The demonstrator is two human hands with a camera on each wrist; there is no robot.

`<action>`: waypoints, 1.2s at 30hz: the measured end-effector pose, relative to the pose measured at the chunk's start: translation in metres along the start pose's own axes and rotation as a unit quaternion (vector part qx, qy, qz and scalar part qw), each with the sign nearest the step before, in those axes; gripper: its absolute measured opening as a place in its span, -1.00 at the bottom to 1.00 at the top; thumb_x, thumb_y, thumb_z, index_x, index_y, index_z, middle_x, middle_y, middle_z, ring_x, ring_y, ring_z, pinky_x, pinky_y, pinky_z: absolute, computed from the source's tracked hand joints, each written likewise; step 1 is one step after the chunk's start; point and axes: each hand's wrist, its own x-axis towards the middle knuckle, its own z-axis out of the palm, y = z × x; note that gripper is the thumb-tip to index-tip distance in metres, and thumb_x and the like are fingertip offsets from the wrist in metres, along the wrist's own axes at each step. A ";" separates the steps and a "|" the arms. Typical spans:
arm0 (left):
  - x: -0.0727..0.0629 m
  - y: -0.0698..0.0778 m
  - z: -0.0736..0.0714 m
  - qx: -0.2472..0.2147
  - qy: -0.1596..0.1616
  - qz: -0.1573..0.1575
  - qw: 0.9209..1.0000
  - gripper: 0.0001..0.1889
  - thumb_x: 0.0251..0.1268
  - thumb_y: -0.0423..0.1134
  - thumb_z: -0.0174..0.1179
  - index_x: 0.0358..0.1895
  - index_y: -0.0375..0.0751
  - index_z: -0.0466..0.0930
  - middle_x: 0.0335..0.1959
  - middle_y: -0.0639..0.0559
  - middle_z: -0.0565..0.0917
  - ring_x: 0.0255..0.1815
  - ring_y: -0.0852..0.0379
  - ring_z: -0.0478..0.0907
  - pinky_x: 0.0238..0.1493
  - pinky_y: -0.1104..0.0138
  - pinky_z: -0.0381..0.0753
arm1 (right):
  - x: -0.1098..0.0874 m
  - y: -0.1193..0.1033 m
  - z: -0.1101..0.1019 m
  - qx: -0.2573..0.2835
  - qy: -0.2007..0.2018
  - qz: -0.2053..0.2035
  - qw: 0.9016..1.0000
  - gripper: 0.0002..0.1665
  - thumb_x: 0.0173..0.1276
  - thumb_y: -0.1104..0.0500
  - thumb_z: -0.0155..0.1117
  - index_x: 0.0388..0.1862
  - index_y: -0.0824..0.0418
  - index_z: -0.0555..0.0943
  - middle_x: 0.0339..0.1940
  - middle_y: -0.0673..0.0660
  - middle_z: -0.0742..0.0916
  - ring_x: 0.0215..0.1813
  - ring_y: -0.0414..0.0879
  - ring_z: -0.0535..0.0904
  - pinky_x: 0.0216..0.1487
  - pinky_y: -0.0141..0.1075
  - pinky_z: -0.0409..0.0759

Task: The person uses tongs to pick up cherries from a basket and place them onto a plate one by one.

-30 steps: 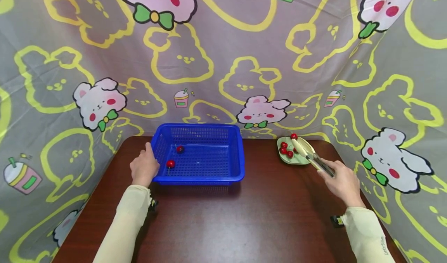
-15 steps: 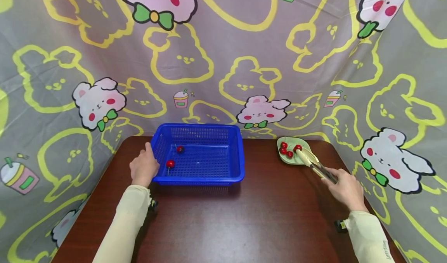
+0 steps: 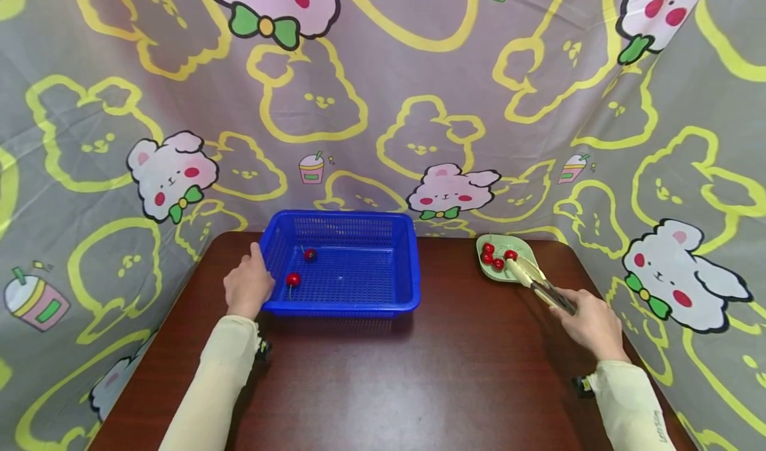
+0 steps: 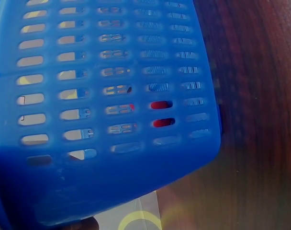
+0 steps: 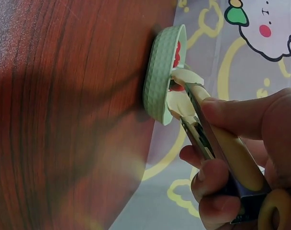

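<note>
My left hand (image 3: 247, 285) grips the left rim of a blue perforated plastic basket (image 3: 341, 310). Two cherries lie inside the basket, one nearer cherry (image 3: 293, 279) with its stem toward me and one darker cherry (image 3: 310, 255) behind. Red shows through the slots of the basket wall (image 4: 100, 179) in the left wrist view. My right hand (image 3: 589, 324) holds metal tongs (image 5: 215, 139) with cream tips. Those tips reach over a pale green dish (image 5: 157, 76) and stand apart beside a cherry (image 3: 510, 255). Several more cherries (image 3: 487, 258) sit on the dish's left side.
The dark wood table (image 3: 383, 378) carries the basket at the back left and the dish at the back right. A patterned grey cloth (image 3: 359, 92) with cartoon prints rises behind and along both sides.
The tongs have come down and toward me, from above the dish to the cherry on its right side. A cherry seen near the tips earlier now sits on the dish. The left hand stays put.
</note>
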 end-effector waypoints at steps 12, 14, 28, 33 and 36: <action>0.001 0.003 -0.004 0.010 -0.009 -0.004 1.000 -0.18 0.40 -0.25 0.20 0.57 -0.43 -0.03 0.13 -0.53 0.53 -0.09 -0.48 0.63 -0.08 -0.23 0.59 | -0.002 0.001 0.001 0.009 -0.002 0.003 1.000 -0.41 0.35 0.00 0.42 0.31 0.21 0.63 0.03 0.43 0.70 -0.13 0.39 0.64 -0.38 0.05 0.41; 0.000 0.003 -0.004 0.009 -0.007 -0.004 1.000 -0.19 0.40 -0.25 0.20 0.57 -0.43 -0.02 0.13 -0.53 0.54 -0.09 -0.49 0.63 -0.08 -0.24 0.59 | -0.001 0.002 0.001 0.010 0.002 0.000 1.000 -0.41 0.35 0.00 0.42 0.31 0.21 0.64 0.00 0.42 0.71 -0.16 0.36 0.64 -0.39 0.03 0.40; 0.002 0.001 -0.001 0.010 -0.014 -0.008 1.000 -0.22 0.43 -0.23 0.16 0.56 -0.43 -0.02 0.13 -0.54 0.53 -0.07 -0.49 0.63 -0.11 -0.23 0.58 | 0.001 -0.018 -0.012 0.026 0.061 -0.026 0.997 -0.36 0.33 -0.03 0.47 0.33 0.20 0.63 -0.11 0.35 0.70 -0.22 0.35 0.63 -0.41 0.07 0.42; 0.002 0.001 0.000 0.013 -0.013 -0.006 1.000 -0.20 0.42 -0.24 0.17 0.57 -0.43 -0.04 0.14 -0.53 0.53 -0.08 -0.47 0.63 -0.10 -0.22 0.58 | 0.003 -0.029 -0.011 0.032 0.072 -0.040 0.996 -0.36 0.30 0.02 0.50 0.31 0.23 0.64 -0.17 0.30 0.69 -0.32 0.15 0.56 -0.39 -0.07 0.36; 0.002 0.001 0.000 0.015 -0.012 -0.005 1.000 -0.20 0.43 -0.24 0.17 0.57 -0.43 -0.03 0.15 -0.53 0.54 -0.09 -0.47 0.63 -0.11 -0.22 0.58 | 0.004 -0.033 -0.009 0.034 0.073 -0.043 0.996 -0.35 0.29 0.03 0.51 0.32 0.22 0.63 -0.19 0.27 0.69 -0.33 0.10 0.54 -0.39 -0.11 0.34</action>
